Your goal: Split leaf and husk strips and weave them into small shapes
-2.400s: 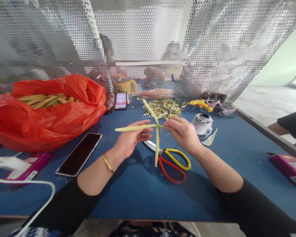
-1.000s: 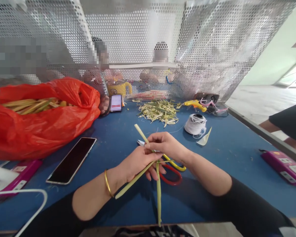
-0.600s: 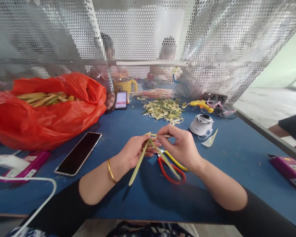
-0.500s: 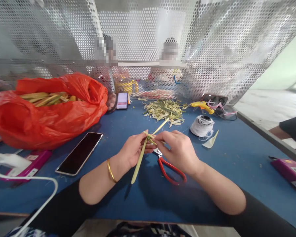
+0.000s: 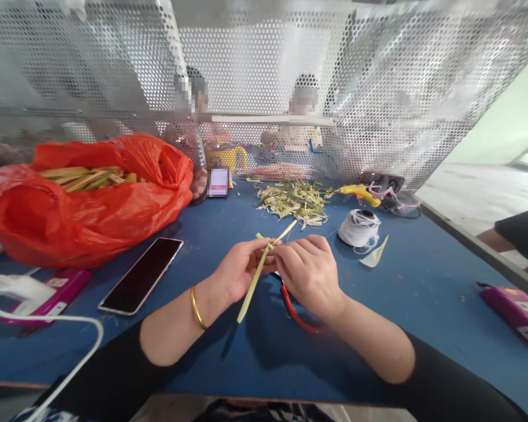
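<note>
Pale green leaf strips (image 5: 254, 282), crossed and folded together, are held between both hands above the blue table. My left hand (image 5: 239, 266) is closed on them, its fingers partly behind the strips. Pressed against the crossing from the right, my right hand (image 5: 310, 272) has its fingers curled and pinched on the strips; its fingertips are mostly hidden. One long strip end points down toward me, and a shorter end points up and away. Red-handled pliers (image 5: 297, 316) lie on the table beneath my right hand, partly covered by it.
Leaf trimmings (image 5: 293, 202) lie beyond the hands. A red plastic bag (image 5: 92, 217) of strips and a phone (image 5: 143, 275) are at left. White thread (image 5: 359, 228), a yellow glue gun (image 5: 361, 192) and a purple power strip (image 5: 517, 310) are at right. People sit behind the perforated screen (image 5: 259, 64).
My right hand has moved in closer to the crossing and curled its fingers, covering more of the pliers. The crossed strips have shifted slightly to the right.
</note>
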Demonstrator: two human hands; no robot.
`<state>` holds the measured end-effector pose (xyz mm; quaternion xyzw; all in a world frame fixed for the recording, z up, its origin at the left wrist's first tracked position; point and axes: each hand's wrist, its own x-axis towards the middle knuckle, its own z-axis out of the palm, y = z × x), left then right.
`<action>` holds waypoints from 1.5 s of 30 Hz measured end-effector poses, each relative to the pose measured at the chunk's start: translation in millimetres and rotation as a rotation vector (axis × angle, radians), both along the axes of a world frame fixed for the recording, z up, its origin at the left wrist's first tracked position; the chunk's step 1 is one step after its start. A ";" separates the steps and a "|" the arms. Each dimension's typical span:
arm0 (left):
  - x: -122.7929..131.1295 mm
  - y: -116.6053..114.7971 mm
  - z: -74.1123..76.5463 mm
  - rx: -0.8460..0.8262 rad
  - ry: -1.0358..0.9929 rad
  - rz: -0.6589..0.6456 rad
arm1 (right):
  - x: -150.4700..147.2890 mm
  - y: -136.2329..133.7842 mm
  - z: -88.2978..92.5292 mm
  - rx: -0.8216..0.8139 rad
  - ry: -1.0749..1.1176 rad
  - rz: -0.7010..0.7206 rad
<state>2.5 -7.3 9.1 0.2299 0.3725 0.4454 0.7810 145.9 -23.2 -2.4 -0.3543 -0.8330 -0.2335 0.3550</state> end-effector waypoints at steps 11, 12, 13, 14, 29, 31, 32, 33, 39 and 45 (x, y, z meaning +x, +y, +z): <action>1.7 -1.4 -6.2 0.068 0.036 -0.005 | -7.1 -3.4 -1.8 -0.066 -0.207 0.129; 1.7 -2.2 -7.5 0.070 0.053 -0.002 | -8.1 -3.6 -2.5 -0.066 -0.242 0.182; 1.8 -3.0 -8.8 0.070 0.070 -0.003 | -8.9 -3.7 -3.4 -0.059 -0.267 0.226; 2.0 -3.7 -9.8 0.077 0.083 -0.009 | -9.3 -3.9 -4.3 -0.049 -0.274 0.254; -1.4 -0.9 -2.5 0.167 0.270 0.023 | 1.0 25.3 -9.2 -1.147 1.022 -0.031; -2.8 1.2 -2.9 0.149 0.284 0.071 | 3.5 25.7 -9.7 -1.124 0.832 -0.074; -4.0 2.7 -2.8 0.133 0.281 0.102 | 5.5 25.8 -9.3 -1.065 0.695 -0.087; -5.6 4.4 -2.6 0.119 0.271 0.133 | 7.7 25.9 -8.5 -0.975 0.540 -0.082; -12.0 12.7 -2.9 0.055 0.215 0.193 | 15.6 24.4 -0.8 -0.262 -0.213 0.228; -7.2 9.5 -7.5 0.135 0.300 0.099 | 14.9 18.0 3.3 0.025 -0.325 0.322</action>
